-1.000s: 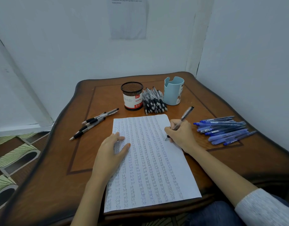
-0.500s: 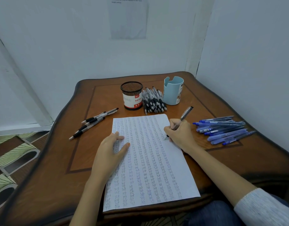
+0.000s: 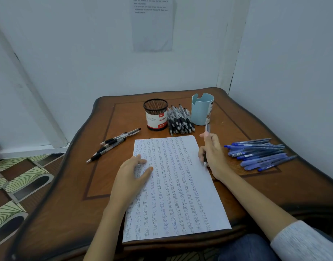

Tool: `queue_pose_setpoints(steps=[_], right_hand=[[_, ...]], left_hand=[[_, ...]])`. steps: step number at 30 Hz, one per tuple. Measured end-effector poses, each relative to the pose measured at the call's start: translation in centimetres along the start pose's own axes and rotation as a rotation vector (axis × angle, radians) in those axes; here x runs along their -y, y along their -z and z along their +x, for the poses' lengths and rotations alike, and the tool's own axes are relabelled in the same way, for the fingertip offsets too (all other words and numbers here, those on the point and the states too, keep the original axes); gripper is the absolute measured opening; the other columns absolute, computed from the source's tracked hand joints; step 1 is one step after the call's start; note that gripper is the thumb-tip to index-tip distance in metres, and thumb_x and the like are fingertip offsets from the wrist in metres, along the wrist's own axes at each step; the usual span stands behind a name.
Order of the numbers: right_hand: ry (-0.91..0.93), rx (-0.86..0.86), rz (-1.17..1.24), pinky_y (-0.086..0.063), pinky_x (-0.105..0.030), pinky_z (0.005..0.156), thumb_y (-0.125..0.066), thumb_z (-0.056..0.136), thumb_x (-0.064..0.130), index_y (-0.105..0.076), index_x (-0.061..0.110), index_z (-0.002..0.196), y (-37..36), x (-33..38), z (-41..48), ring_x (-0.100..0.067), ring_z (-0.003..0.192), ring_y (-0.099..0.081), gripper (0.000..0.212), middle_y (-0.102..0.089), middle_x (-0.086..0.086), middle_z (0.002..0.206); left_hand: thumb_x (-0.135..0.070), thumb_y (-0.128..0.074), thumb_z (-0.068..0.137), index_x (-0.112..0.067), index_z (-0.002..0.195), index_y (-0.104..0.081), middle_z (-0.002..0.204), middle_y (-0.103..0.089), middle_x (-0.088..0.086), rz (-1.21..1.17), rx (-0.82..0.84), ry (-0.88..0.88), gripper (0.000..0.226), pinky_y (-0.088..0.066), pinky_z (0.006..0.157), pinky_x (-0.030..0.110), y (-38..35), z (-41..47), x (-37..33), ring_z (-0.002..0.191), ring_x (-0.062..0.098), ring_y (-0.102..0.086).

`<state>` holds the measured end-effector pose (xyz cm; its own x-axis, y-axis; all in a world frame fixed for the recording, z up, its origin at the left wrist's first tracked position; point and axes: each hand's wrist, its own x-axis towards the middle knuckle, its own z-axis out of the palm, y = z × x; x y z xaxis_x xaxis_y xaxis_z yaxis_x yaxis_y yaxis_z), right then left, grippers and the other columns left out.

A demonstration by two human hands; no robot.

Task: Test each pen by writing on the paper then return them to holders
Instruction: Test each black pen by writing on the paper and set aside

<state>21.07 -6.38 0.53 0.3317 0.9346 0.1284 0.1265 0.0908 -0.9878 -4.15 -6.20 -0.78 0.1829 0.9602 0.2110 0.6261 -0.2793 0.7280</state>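
**A:** paper (image 3: 177, 185) is white with blue scribble columns, and the blue pens (image 3: 259, 155) are just right of the right-hand fingers (image 3: 201, 153)

**B:** yep, and beyond them: black mesh holder (image 3: 155, 113) with a red-and-white label, plus a pale blue holder (image 3: 201, 112)

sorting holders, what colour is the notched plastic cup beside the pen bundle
Light blue; the notched plastic cup shows best in the head view.

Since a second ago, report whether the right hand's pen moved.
Yes. The pen in the right hand swung its top left, toward the blue holder; its tip is now nearer the right edge of the paper.
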Motion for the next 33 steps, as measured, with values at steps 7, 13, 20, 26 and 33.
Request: queue_pose_setpoints(steps=[7,13,20,26,33], right_hand=[[0.088,0.039,-0.124,-0.036,-0.029,0.045,-0.051,0.098,0.035,-0.060,0.011,0.101,-0.1,0.4,-0.6,-0.017,0.039,-0.045,0.026,-0.055,-0.005,0.047],[0.095,0.026,-0.158,-0.034,-0.024,0.040,-0.046,0.101,0.026,-0.061,0.009,0.107,-0.1,0.5,-0.8,-0.011,0.033,-0.041,0.024,-0.053,-0.006,0.046],[-0.095,0.122,-0.004,-0.032,-0.019,0.039,-0.038,0.093,0.000,-0.053,0.014,0.122,-0.1,1.3,-0.5,-0.006,0.039,-0.040,0.035,-0.054,-0.006,0.056],[-0.078,0.138,-0.142,-0.045,-0.022,0.057,-0.058,0.092,0.001,-0.063,0.011,0.119,0.3,2.0,1.0,-0.010,0.058,-0.052,0.029,-0.065,-0.007,0.078],[0.069,-0.086,-0.445,-0.049,-0.031,0.084,-0.069,0.087,0.016,-0.068,0.004,0.116,0.0,3.6,7.0,-0.019,0.097,-0.058,0.032,-0.069,-0.009,0.111]], left_hand=[[-0.035,-0.067,0.087,-0.028,0.112,-0.062,0.133,-0.050,-0.015,-0.003,0.001,0.019,0.027,-0.033,0.102,0.025,-0.1,-0.1,0.0,0.129,0.006,-0.041],[-0.034,-0.067,0.087,-0.031,0.110,-0.061,0.137,-0.050,-0.012,-0.014,0.000,0.029,0.024,-0.035,0.108,0.032,0.0,-0.1,-0.2,0.131,0.008,-0.041],[-0.035,-0.068,0.086,-0.035,0.107,-0.060,0.139,-0.050,-0.009,-0.021,-0.003,0.027,0.022,-0.035,0.108,0.032,0.1,-0.2,-0.3,0.130,0.006,-0.041],[-0.034,-0.069,0.086,-0.035,0.106,-0.060,0.137,-0.052,-0.009,-0.027,-0.014,0.022,0.022,-0.035,0.108,0.033,0.1,0.0,-0.3,0.130,0.007,-0.042],[-0.030,-0.068,0.086,-0.035,0.105,-0.061,0.135,-0.052,-0.011,-0.069,-0.025,0.031,0.021,-0.036,0.106,0.028,0.0,0.3,-0.1,0.127,0.003,-0.043]])
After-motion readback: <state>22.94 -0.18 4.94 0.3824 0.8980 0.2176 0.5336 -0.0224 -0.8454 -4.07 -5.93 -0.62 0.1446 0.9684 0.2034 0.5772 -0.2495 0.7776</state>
